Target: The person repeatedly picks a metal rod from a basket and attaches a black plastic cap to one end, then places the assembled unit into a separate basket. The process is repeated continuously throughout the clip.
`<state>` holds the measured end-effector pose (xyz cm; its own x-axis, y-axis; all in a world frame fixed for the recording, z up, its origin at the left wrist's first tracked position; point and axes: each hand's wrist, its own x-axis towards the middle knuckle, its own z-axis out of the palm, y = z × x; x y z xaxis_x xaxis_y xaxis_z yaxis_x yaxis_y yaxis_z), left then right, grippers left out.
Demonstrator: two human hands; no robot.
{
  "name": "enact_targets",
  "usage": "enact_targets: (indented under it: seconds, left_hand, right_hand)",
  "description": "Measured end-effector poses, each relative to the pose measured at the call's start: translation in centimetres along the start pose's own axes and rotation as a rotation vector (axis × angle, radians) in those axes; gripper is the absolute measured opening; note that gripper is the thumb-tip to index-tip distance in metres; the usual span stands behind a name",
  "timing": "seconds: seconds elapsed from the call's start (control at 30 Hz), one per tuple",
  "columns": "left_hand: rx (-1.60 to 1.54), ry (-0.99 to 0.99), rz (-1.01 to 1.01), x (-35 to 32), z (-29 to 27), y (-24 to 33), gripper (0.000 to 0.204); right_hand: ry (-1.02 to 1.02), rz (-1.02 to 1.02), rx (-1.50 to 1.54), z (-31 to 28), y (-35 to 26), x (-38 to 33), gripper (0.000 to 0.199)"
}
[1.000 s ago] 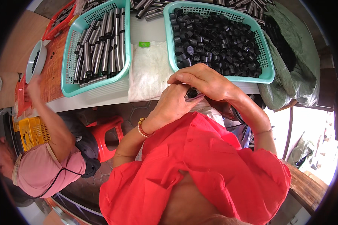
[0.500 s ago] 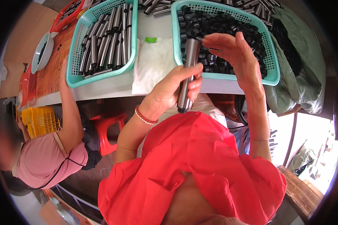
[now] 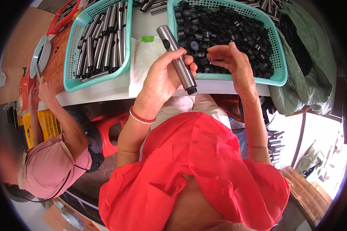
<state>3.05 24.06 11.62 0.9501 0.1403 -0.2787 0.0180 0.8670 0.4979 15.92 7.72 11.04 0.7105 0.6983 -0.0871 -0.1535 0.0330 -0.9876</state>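
Note:
My left hand [image 3: 162,79] grips a short silver metal tube [image 3: 176,58] with a black cap on its lower end; the tube leans up and to the left over the table edge. My right hand [image 3: 230,61] reaches over the near rim of a teal basket [image 3: 278,73] and pinches a small black cap [image 3: 200,54] from the heap of black caps [image 3: 235,27]. I wear a red shirt and a beaded bracelet on the left wrist.
A second teal basket [image 3: 71,82] at the left holds several silver tubes [image 3: 102,42]. A white cloth [image 3: 144,61] lies between the baskets. A green sack [image 3: 308,69] sits at the right. A person in a pink shirt [image 3: 50,165] works at the left beside a red stool [image 3: 112,129].
My left hand has tilted the tube and lifted it toward the baskets. My right hand has moved off the tube and into the basket of black caps.

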Motion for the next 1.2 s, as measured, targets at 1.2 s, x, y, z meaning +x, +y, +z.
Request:
enact_targets:
  seconds: [1.2]
  left_hand:
    - [0.964,0.527,1.007,0.6,-6.0,0.4,0.028]
  right_hand:
    - [0.158,-0.164,-0.338,2.2,0.2,-3.4,0.024]
